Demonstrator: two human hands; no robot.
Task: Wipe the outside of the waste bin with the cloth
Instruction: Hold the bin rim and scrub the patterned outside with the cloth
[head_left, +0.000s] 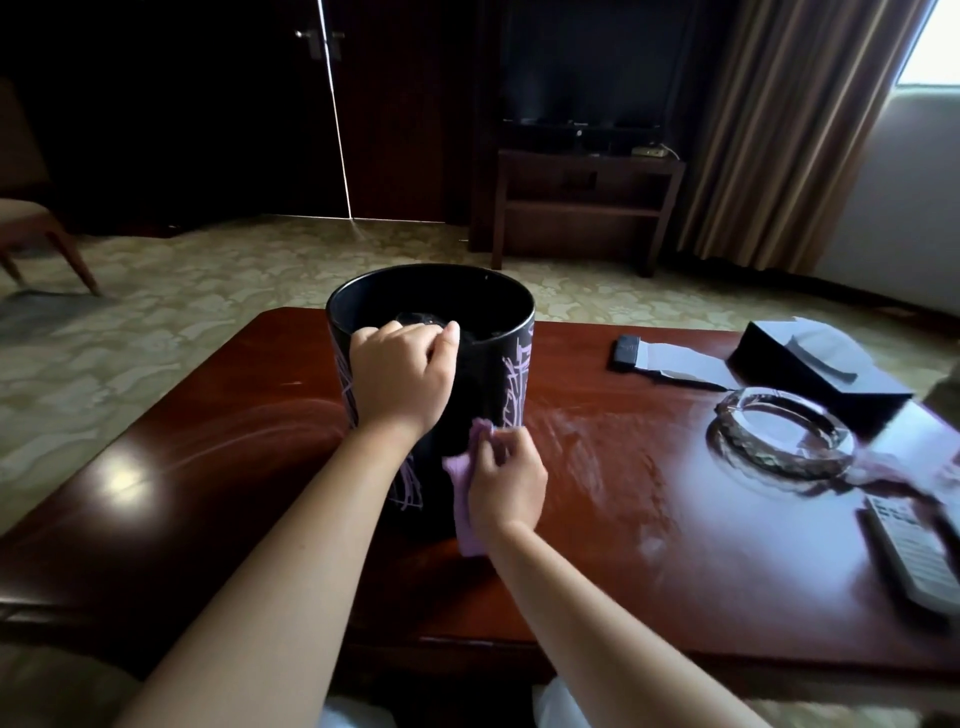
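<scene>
Waste bin (488, 374), black with pale purple scribble lines, stands on the shiny wooden table (623, 545), near its far edge. Left hand (402, 376) holds the near rim, fingers curled over it. Right hand (506, 480) pinches the purple cloth (465, 514) and presses it low on the bin's side. If the left hand lets go, a hard push could tip or slide the bin toward the far edge. A swing to the right could knock the glass ashtray (782, 439) nearby. The remote control (911, 553) is too blurry to read.
</scene>
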